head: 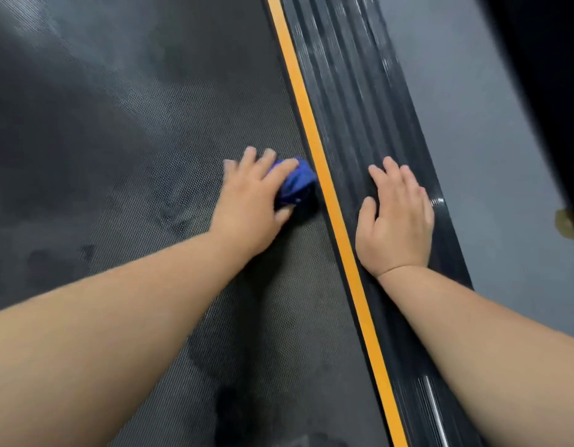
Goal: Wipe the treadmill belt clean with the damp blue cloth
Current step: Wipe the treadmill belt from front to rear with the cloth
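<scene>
The dark textured treadmill belt fills the left and centre of the head view, with damp streaks and patches across it. My left hand presses a bunched blue cloth flat onto the belt, right beside the belt's right edge. The cloth is partly hidden under my fingers. My right hand lies flat, fingers together, on the ribbed black side rail to the right of the belt. It holds nothing.
An orange stripe runs along the inner edge of the side rail, between belt and ribs. Grey floor lies beyond the rail on the right. A small yellowish object sits at the far right edge.
</scene>
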The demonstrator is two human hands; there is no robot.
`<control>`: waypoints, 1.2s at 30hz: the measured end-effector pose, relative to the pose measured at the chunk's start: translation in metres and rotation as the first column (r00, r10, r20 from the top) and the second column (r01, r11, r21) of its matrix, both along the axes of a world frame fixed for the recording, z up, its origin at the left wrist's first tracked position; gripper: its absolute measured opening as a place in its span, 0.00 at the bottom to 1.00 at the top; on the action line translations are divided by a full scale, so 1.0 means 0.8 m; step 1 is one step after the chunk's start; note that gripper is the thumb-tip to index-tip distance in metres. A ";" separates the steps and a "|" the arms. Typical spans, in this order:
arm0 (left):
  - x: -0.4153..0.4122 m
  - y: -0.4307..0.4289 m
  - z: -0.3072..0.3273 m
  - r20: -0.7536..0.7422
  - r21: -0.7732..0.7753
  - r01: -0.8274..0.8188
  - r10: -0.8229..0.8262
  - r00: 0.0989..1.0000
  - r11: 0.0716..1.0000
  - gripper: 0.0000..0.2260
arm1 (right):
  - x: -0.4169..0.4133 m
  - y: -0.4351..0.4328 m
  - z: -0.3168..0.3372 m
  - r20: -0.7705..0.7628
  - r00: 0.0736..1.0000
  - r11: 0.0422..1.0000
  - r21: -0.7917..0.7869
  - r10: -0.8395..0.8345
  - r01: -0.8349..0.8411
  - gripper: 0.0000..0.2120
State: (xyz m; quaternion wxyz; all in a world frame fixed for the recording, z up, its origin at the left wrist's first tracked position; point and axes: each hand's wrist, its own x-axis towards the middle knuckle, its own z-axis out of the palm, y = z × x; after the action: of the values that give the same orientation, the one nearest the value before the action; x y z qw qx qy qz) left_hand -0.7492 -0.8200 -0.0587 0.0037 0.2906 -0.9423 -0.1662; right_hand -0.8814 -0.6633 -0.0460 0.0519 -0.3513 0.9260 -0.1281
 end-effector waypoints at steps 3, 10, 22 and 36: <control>-0.001 0.055 -0.006 -0.157 -0.008 0.158 -0.157 0.975 0.987 0.17 | 0.001 -0.001 0.000 -0.001 1.000 1.000 0.015 -0.001 0.001 0.23; 0.001 0.017 -0.006 -0.207 -0.056 0.213 -0.220 0.953 0.975 0.11 | 0.000 0.001 -0.002 -0.013 1.000 1.000 0.001 0.022 -0.022 0.23; 0.035 0.131 0.014 -0.206 0.081 -0.049 0.065 0.976 0.995 0.13 | -0.003 0.001 -0.007 -0.022 0.999 0.999 0.012 0.043 -0.042 0.23; 0.040 0.149 0.005 -0.130 0.096 -0.007 0.020 0.991 0.995 0.17 | -0.004 0.002 -0.009 -0.024 0.998 0.998 -0.005 0.056 -0.056 0.24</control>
State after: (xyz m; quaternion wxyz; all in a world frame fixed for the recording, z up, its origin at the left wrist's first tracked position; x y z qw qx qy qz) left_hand -0.7171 -0.7007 -0.0547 0.0525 0.2855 -0.9290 -0.2296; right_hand -0.8844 -0.6619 -0.0533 0.0432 -0.3788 0.9160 -0.1250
